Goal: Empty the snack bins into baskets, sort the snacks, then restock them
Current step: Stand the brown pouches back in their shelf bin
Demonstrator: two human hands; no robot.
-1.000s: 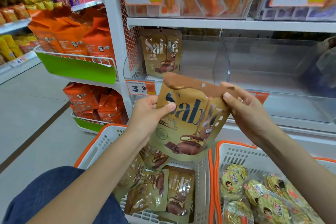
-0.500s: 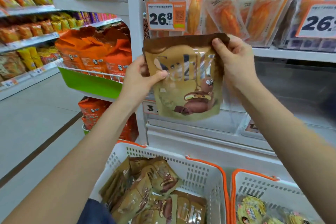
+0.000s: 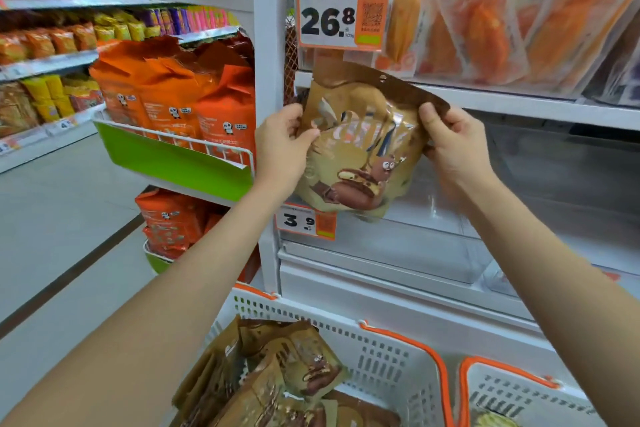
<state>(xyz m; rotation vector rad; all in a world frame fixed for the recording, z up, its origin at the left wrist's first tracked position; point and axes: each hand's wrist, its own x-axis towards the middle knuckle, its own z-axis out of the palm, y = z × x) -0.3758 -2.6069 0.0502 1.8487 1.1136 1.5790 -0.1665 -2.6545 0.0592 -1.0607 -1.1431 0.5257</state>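
Both hands raised in front of the shelving, sharing one brown and gold snack pouch [image 3: 360, 149]. Left hand [image 3: 282, 146] pinching the pouch's left edge, thumb on the printed front and fingers behind; right hand [image 3: 453, 146] pinching the upper right corner the same way, thumb on top. Pouch held upright, slightly tilted, up in the air before a clear plastic bin [image 3: 415, 246] on the shelf, just above the orange price tag [image 3: 306, 221] marked 3.9; possibly partly inside the bin's opening, though hard to tell from here. Below, a white basket with orange trim [image 3: 391, 357] holding more of the same brown pouches [image 3: 294, 371] in a loose heap. Beside it on the right, a second white basket [image 3: 512, 395], mostly cut off. Orange bags [image 3: 173, 94] stacked on a green-fronted rack to the left.
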